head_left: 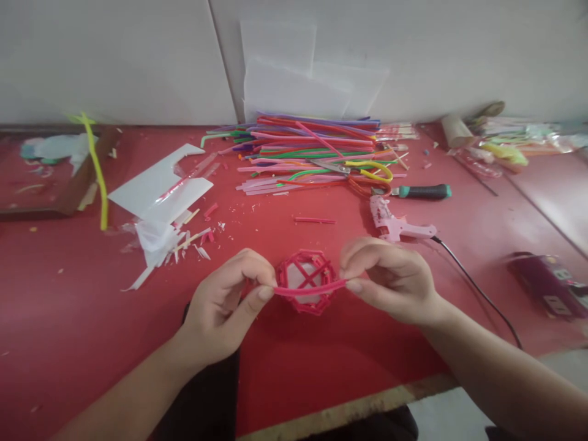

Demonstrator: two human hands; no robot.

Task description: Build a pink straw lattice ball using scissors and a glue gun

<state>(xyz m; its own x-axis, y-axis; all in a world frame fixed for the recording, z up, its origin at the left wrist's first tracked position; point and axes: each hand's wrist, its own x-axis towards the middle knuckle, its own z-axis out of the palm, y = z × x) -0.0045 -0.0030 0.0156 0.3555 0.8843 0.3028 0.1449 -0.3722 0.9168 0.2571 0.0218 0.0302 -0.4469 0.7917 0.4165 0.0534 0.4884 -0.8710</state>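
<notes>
"Where are we holding the pink pipe-cleaner strip (310,290)?"

"We're holding it between our two hands, above the red worktop (285,367). Our left hand (218,300) is pinching one end between thumb and forefinger, and our right hand (395,278) is pinching the other end in much the same way."

"Is it sitting deep in our fingers?"

"No, we're gripping only its tips. The middle is spanning the gap between our hands, and no finger is covering it."

"And which way is it pointing?"

"Its long axis is running from left to right across us, with one end pointing into each hand. It's bowing slightly, the middle sagging toward our side."

"What are we seeing just behind it?"

"From where we're looking, it's crossing the near part of the cross-barred, many-sided pink frame (309,277), which is resting on the worktop. We can't tell whether the two are touching."

"Anything else near our hands?"

"A short pink stick (315,220) is lying beyond the frame, also running left to right. The pink glue gun (390,225) is lying just past our right hand, and the scissors (340,169) are resting on the pile of coloured pipe cleaners (316,144) farther back."
</notes>
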